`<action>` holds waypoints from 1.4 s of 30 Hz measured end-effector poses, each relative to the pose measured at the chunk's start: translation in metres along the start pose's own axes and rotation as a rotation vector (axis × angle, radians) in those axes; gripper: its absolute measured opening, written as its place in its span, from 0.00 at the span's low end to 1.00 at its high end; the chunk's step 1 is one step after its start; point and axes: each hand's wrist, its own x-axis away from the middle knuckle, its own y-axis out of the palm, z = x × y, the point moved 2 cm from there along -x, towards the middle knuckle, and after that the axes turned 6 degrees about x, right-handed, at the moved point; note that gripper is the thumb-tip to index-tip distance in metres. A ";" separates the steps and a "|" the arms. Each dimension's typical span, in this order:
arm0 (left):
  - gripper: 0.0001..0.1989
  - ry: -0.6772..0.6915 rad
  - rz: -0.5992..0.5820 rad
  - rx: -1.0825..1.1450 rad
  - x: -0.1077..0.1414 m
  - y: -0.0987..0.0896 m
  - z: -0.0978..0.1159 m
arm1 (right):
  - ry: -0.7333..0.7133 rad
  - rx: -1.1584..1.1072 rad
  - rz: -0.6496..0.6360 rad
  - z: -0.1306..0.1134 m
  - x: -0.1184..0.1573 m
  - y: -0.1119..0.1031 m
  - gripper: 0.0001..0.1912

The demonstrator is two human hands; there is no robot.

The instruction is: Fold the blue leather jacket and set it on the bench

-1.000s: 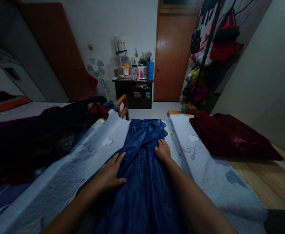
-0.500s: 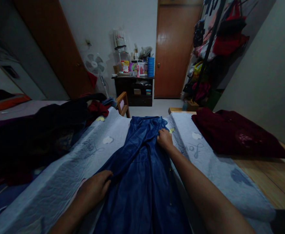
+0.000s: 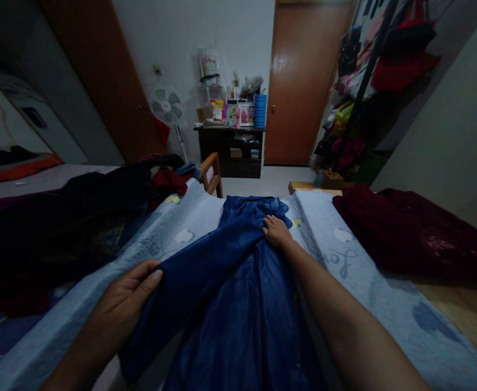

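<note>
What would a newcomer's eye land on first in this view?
Probably the shiny blue garment in the centre, lying on a pale patterned sheet, with the left hand holding part of it out to the left and the right hand resting near its far end. Next come the dark red garment at the right and the heap of dark clothes at the left.

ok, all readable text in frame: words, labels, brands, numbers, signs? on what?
"Love", probably: grey script on the blanket, right side; last letters unclear.
Blanket, left side: dim lettering, unreadable.
Yellow-red packet: any print too small to read.
No other legible text.
</note>
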 end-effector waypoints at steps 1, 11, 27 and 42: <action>0.19 -0.061 -0.017 0.091 0.001 0.004 0.002 | 0.005 0.002 0.006 0.000 0.000 0.002 0.25; 0.12 -0.388 -0.361 0.673 0.027 0.068 -0.005 | 0.015 -0.042 0.043 0.001 -0.029 -0.013 0.18; 0.18 -0.171 -0.830 0.265 0.045 0.103 -0.009 | 0.023 -0.220 -0.001 -0.001 -0.041 0.000 0.19; 0.14 0.195 -0.857 -0.239 0.048 0.140 -0.002 | 0.310 -0.803 -0.170 -0.005 0.061 -0.048 0.19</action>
